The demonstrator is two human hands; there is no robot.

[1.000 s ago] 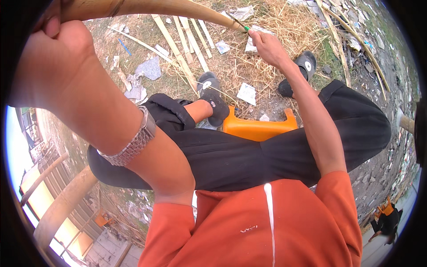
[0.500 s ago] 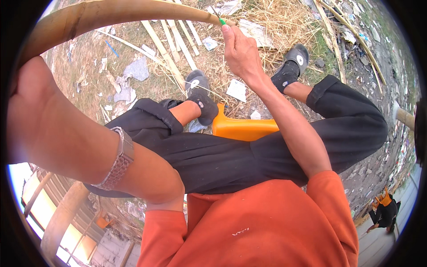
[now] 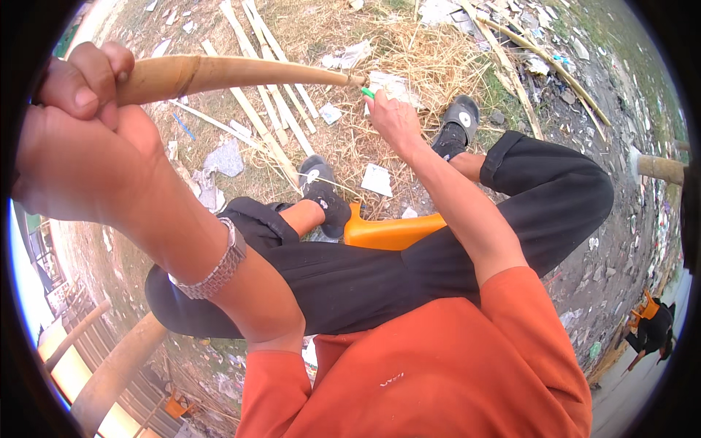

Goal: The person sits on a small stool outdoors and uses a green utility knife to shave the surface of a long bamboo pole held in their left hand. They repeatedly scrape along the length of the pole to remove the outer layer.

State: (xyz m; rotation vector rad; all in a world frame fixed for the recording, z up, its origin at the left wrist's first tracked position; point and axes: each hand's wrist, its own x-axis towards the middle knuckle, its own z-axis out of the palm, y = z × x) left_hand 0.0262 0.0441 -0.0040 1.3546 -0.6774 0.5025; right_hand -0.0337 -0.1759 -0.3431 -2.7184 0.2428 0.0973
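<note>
My left hand is closed around a bamboo pole at the upper left, its fingers wrapped over the top. From that fist the pole runs to the right and seems to taper toward its far end. There my right hand is pinched on a small green-handled tool, just below the pole's tip. The tool's working part is too small to make out against the bamboo and the ground.
Split bamboo strips lie beyond my left foot. A straw heap spreads past my right hand. Under my legs shows an orange plastic seat. Longer poles lie at the far right; a person is at the right edge.
The view has shifted, so the ground and my feet sit lower. My left hand has risen against the scene, with its fingers now showing on the pole. The green handle stays near the pole's tip.
</note>
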